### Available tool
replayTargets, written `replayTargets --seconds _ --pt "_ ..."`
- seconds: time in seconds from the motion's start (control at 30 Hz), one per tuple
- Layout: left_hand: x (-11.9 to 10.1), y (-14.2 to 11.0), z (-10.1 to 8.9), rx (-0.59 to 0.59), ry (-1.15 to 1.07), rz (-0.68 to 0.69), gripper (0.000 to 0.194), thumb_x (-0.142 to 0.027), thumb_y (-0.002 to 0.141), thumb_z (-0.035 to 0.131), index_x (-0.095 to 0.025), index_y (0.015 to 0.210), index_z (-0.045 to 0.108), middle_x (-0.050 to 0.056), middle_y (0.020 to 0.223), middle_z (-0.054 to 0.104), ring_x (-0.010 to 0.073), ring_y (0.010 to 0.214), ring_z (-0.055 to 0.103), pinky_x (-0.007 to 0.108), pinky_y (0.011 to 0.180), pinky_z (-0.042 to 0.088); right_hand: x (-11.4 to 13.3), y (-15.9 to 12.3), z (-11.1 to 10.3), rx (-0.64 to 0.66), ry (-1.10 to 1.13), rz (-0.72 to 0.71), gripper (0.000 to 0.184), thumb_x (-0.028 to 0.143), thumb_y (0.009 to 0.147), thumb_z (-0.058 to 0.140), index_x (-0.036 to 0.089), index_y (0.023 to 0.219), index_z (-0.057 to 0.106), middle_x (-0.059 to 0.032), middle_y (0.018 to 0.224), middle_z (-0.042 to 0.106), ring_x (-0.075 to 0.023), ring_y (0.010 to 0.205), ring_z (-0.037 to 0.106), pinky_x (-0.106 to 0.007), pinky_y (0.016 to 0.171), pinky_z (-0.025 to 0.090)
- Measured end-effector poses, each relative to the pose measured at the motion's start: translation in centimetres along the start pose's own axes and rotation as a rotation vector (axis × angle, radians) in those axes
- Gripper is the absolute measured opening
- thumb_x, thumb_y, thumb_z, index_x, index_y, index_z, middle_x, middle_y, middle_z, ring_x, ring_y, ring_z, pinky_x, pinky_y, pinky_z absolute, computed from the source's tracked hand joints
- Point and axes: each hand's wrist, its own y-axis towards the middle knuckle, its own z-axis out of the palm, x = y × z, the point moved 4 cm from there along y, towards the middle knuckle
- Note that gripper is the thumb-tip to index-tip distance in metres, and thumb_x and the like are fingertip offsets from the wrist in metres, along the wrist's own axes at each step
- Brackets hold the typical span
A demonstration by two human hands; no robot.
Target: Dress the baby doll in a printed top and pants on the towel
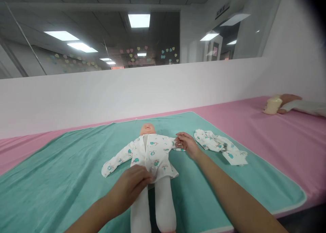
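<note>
A baby doll (148, 127) lies on its back on a green blanket (76, 158), wearing a white printed baby shirt (155, 155) and white trousers (165, 202). My left hand (131, 183) is closed at the shirt's lower front hem, fingers pressed together on the cloth. Beside the sleeve at the image's right is my right hand (187, 144), its fingers slightly curled and apart, the tips at the cloth. The opposite sleeve (115, 163) stretches out on the blanket. The shirt's front edges overlap below an open neckline.
A crumpled printed baby garment (220, 146) lies on the blanket to the right. Pink cloth (287, 151) covers the surface underneath. At the far right, another person's hand (290, 99) holds a pale yellow bottle (272, 105). A white wall (127, 93) with windows stands behind.
</note>
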Motion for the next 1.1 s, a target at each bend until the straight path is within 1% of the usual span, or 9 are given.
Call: replayTargets --seconds 0.13,0.23,0.4,0.5,0.57,0.7,0.83,0.97,1.1 --pt "2.6 1.0 -1.7 -0.176 -0.097 -0.368 0.026 -0.035 0.092 0.038 -0.022 0.075 0.054 -0.002 0.075 0.06 0.0139 0.068 0.055 0.025 0.062 0.044 -0.7 -0.6 1.1 0.127 -0.479 -0.009 0.026 0.043 0.08 0.054 0.018 0.081 0.059 -0.0005 0.06 0.064 -0.0149 0.055 0.06 -0.028 0.059 0.046" --pt "5.9 3.1 -2.5 -0.262 -0.004 -0.579 0.024 -0.043 0.087 0.044 -0.023 0.092 0.056 0.0 0.084 0.062 0.0162 0.074 0.058 0.025 0.062 0.044 -0.7 -1.2 1.6 0.15 -0.91 -0.083 0.037 0.046 0.084 0.045 0.019 0.061 0.054 0.0011 0.046 0.056 -0.0127 0.046 0.052 -0.026 0.056 0.039" --pt "10.1 7.4 -2.3 -0.083 0.152 -0.737 0.042 -0.052 0.081 0.044 -0.025 0.112 0.049 0.003 0.091 0.064 0.0211 0.073 0.06 0.028 0.057 0.04 0.5 -1.3 1.3 -0.033 -1.235 -0.205 0.04 0.044 0.086 0.041 0.02 0.057 0.053 -0.0016 0.058 0.062 -0.0143 0.057 0.053 -0.026 0.058 0.034" --pt "11.5 9.3 -1.6 0.046 0.094 -0.79 0.046 -0.043 0.079 0.048 -0.023 0.12 0.044 0.005 0.081 0.064 0.0205 0.06 0.059 0.029 0.054 0.04 0.7 -1.1 1.2 -0.063 -1.237 -0.239 0.027 0.039 0.086 0.043 0.022 0.073 0.06 -0.0012 0.071 0.066 -0.0167 0.067 0.056 -0.027 0.062 0.035" --pt "12.1 10.2 -1.3 0.015 -0.011 -0.817 0.039 -0.033 0.077 0.049 -0.021 0.114 0.048 0.005 0.078 0.064 0.0189 0.054 0.057 0.029 0.052 0.04 0.4 -1.0 1.1 -0.043 -1.183 -0.244 0.02 0.036 0.085 0.046 0.025 0.086 0.062 -0.0009 0.08 0.068 -0.0181 0.074 0.058 -0.028 0.067 0.038" --pt "12.2 11.7 -1.1 -0.128 -0.193 -0.812 0.03 -0.028 0.081 0.04 -0.018 0.108 0.05 0.006 0.077 0.063 0.0165 0.057 0.058 0.027 0.052 0.042 -0.5 -0.6 1.1 0.056 -1.055 -0.225 0.026 0.033 0.082 0.051 0.026 0.105 0.061 -0.0034 0.098 0.068 -0.021 0.09 0.06 -0.033 0.079 0.042" --pt "11.1 12.2 -0.4 -0.174 -0.263 -0.725 0.033 -0.03 0.083 0.042 -0.019 0.113 0.048 0.006 0.087 0.065 0.0164 0.071 0.061 0.026 0.062 0.048 -1.1 -0.5 1.3 0.144 -0.946 -0.173 0.036 0.029 0.079 0.054 0.025 0.115 0.058 -0.0057 0.114 0.062 -0.0229 0.105 0.057 -0.036 0.087 0.042" --pt "9.0 11.8 0.4 -0.209 -0.244 -0.55 0.028 -0.032 0.083 0.046 -0.023 0.108 0.055 0.004 0.115 0.06 0.0207 0.099 0.058 0.031 0.083 0.047 -1.0 -0.6 1.8 0.166 -0.896 -0.189 0.033 0.031 0.081 0.052 0.024 0.112 0.058 -0.0052 0.105 0.065 -0.0204 0.095 0.059 -0.033 0.083 0.043" --pt "5.7 10.2 1.9 -0.127 -0.24 -0.48 0.03 -0.034 0.085 0.047 -0.03 0.114 0.055 -0.001 0.123 0.056 0.0219 0.111 0.052 0.036 0.095 0.041 -1.1 -0.5 1.9 0.145 -0.956 -0.204 0.023 0.035 0.083 0.05 0.021 0.097 0.06 -0.0011 0.078 0.064 -0.0158 0.071 0.057 -0.028 0.065 0.04"
